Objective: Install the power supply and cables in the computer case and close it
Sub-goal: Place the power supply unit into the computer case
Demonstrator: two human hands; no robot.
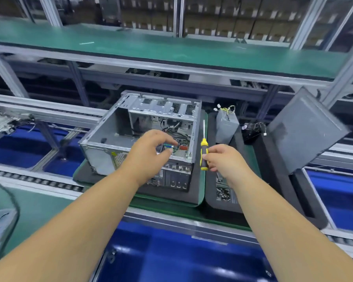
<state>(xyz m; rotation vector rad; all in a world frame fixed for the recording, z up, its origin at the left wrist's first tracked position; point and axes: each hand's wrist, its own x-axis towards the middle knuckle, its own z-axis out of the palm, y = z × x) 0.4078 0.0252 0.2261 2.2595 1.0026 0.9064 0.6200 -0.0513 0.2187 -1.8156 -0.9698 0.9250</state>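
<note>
Bare forearms are stretched toward the open computer case [118, 137], which is set on a green mat [201, 192]. Over its motherboard the left hand [149, 151] is held with fingers curled, perhaps pinching a screw. A yellow screwdriver [204, 148] is gripped upright by the right hand [224, 159]. Further right, the power supply [225, 127] and side panel [306, 129] are not yet installed; seating the supply is judged next.

Computer case [102, 139] — grey steel chassis, side panel off, open side up, circuit board and loose cables visible inside, directly beneath the left fingers [167, 139]. Power supply [225, 127] — grey box, upright, wire bundle at top, beyond the right fingers [209, 159]. Side panel [306, 129]: dark grey, tilted, further right.
</note>
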